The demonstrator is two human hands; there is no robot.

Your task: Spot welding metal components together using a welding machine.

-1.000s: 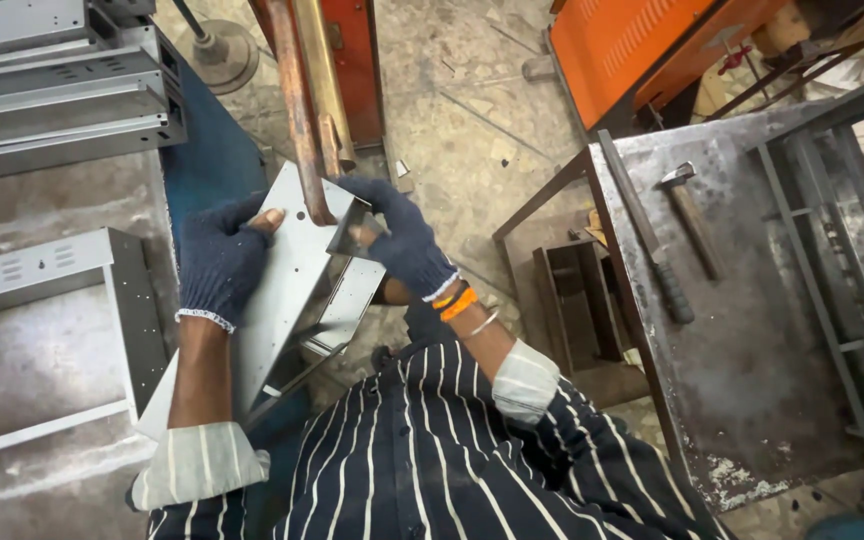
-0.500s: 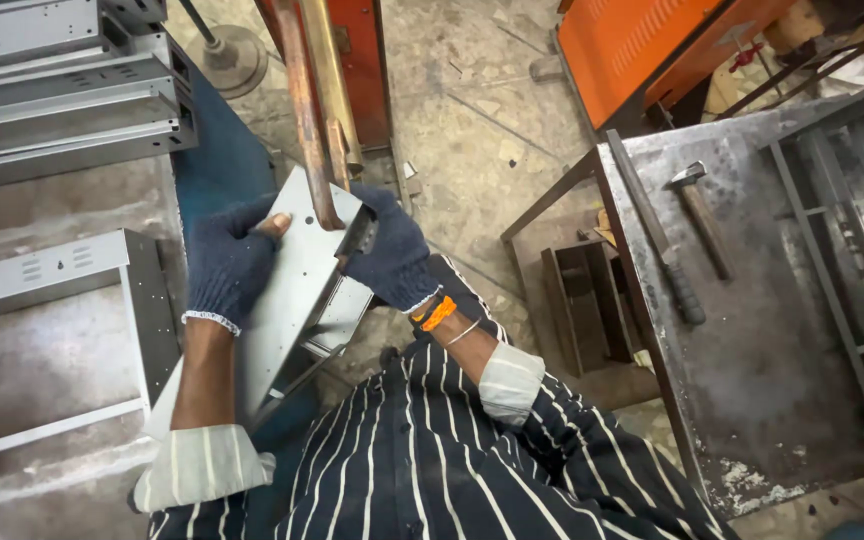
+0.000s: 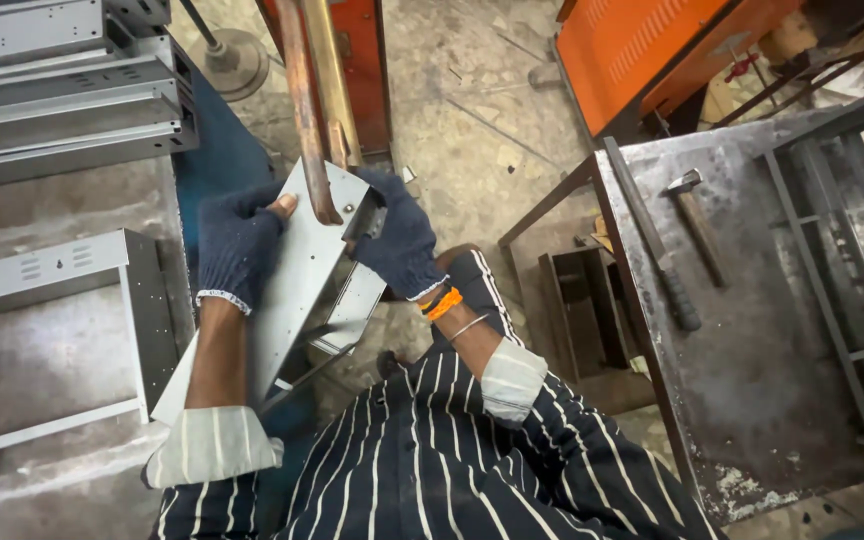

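Head view: panel [image 3: 297, 290] is being held under the copper arm [image 3: 304, 120], apparently lined up for a weld; next calls for steady pressure. Left hand [image 3: 237, 245], at 9 o'clock, is gripping its edge; right hand [image 3: 397, 240], at 3 o'clock, is clamping the bracket end.

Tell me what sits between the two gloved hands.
In the head view, the grey sheet-metal bracket spans from the left hand to the right hand, and the tip of a rusty copper-coloured rod comes down onto it.
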